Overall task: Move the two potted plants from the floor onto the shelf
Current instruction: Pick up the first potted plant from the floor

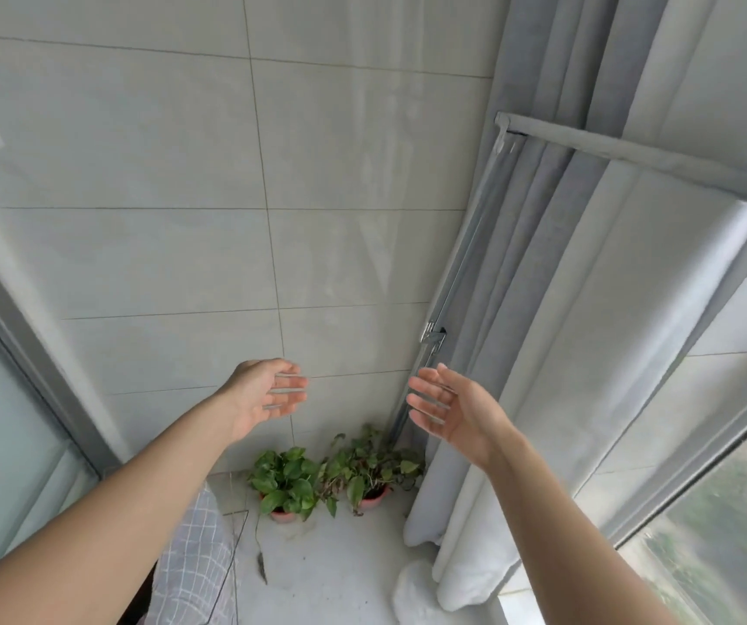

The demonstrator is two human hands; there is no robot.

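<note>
Both pots (285,482) (369,471) sit on the floor (340,570) at six o'clock, against the wall, untouched; left hand (263,399) and right hand (448,410) hover above, each grip spread and empty. Reaching stage, I'd say: next, stoop and grasp one pot

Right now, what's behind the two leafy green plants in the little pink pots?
Behind the two potted plants stands the pale tiled wall, and the grey curtain hangs beside them. The leaves hide the corner where wall meets floor.
</note>
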